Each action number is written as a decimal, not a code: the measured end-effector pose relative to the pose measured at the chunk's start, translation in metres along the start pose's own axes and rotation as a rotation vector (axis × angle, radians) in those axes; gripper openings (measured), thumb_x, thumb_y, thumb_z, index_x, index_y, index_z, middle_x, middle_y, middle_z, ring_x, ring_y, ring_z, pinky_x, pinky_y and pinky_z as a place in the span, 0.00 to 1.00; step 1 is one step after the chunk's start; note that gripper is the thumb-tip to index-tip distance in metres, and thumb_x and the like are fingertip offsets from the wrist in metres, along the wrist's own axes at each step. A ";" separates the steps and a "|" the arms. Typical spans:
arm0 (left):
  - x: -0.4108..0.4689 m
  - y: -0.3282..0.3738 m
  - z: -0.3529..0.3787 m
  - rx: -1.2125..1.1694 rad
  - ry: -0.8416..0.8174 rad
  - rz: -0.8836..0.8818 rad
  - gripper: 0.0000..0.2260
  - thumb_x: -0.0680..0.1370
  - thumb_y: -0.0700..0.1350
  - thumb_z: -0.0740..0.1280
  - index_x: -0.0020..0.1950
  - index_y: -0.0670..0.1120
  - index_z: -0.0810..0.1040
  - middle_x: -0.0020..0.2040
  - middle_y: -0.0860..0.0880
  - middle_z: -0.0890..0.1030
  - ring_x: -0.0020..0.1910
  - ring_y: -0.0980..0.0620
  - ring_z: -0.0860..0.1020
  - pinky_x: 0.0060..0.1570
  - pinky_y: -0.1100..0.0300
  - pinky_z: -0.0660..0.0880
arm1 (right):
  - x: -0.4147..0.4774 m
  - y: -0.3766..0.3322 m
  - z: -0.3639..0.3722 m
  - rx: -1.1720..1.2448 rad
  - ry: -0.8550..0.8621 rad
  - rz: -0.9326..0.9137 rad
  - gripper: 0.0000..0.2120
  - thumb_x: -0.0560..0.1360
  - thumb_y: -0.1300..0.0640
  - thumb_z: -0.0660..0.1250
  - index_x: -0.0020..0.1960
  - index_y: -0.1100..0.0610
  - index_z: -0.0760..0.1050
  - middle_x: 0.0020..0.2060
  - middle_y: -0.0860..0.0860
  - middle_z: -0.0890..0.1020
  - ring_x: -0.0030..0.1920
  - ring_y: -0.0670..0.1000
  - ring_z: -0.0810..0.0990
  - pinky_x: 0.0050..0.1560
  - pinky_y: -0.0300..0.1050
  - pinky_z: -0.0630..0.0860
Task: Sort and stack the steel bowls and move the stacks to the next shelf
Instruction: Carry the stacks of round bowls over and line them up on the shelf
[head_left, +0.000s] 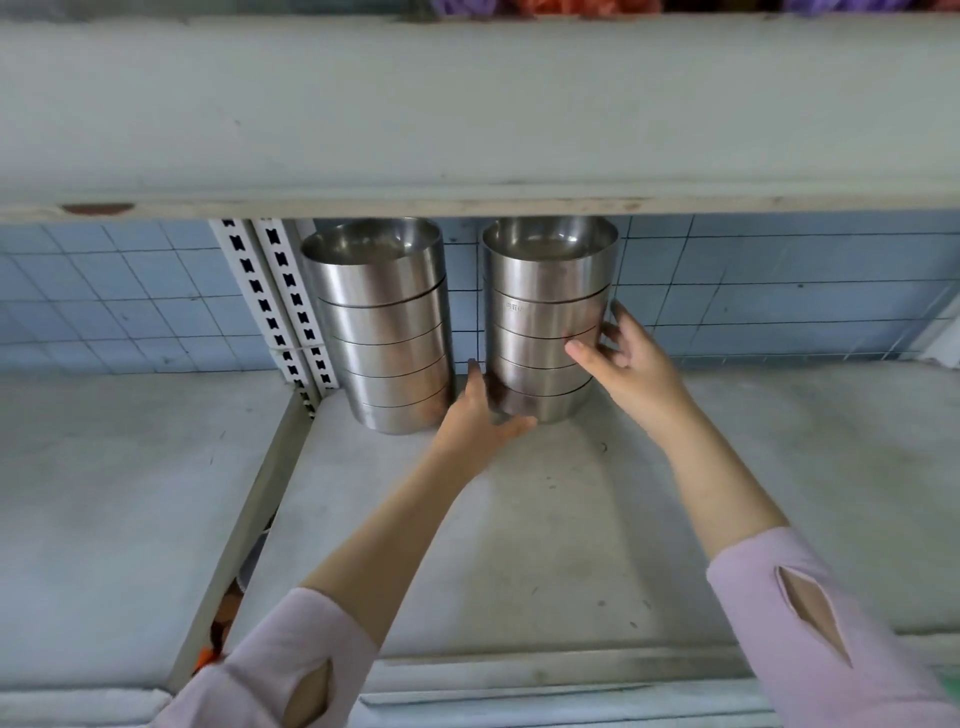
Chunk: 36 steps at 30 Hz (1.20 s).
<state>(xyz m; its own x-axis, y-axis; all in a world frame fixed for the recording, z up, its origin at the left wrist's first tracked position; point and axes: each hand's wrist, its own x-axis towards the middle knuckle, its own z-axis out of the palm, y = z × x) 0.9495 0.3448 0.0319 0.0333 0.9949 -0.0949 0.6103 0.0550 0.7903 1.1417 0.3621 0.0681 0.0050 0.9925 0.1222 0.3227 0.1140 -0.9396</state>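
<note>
Sorting looks done: left stack (387, 332) and right stack (540, 312) stand together on the shelf (519, 519). The left grip (480, 415) (low) and right grip (628, 364) curl round the right stack; moving likely remains.

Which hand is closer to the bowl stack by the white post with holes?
Left. The left hand is just beside the left stack, gripping the base of the right stack. The right hand grips that stack's far side.

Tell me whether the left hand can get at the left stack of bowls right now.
Probably yes, but not freely: the left hand grips the base of the right stack. The left stack stands just beside it on the same shelf, nothing between them.
</note>
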 end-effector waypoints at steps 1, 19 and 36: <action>-0.013 -0.003 -0.005 0.012 0.007 0.012 0.45 0.74 0.55 0.72 0.80 0.47 0.46 0.76 0.45 0.63 0.73 0.47 0.65 0.57 0.63 0.65 | -0.014 -0.004 0.005 0.015 0.072 0.035 0.41 0.69 0.39 0.75 0.77 0.45 0.62 0.72 0.47 0.72 0.68 0.48 0.75 0.70 0.49 0.70; -0.356 -0.243 -0.339 0.098 0.658 0.020 0.16 0.77 0.45 0.69 0.65 0.53 0.76 0.64 0.61 0.73 0.52 0.61 0.74 0.51 0.71 0.70 | -0.245 -0.160 0.358 -0.188 -0.138 -0.523 0.24 0.75 0.56 0.72 0.70 0.53 0.73 0.67 0.46 0.76 0.69 0.47 0.73 0.70 0.37 0.65; -0.445 -0.435 -0.570 0.055 0.983 -0.183 0.23 0.76 0.46 0.70 0.70 0.54 0.71 0.63 0.61 0.72 0.61 0.65 0.70 0.61 0.66 0.66 | -0.253 -0.307 0.685 0.111 -0.495 -0.602 0.22 0.77 0.52 0.69 0.69 0.39 0.70 0.62 0.26 0.72 0.66 0.30 0.69 0.69 0.35 0.66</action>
<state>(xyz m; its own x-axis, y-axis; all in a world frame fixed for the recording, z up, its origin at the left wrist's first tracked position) 0.2180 -0.0741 0.0755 -0.7187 0.6006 0.3502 0.5772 0.2346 0.7822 0.3933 0.1061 0.1071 -0.5710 0.6600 0.4882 0.0399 0.6162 -0.7865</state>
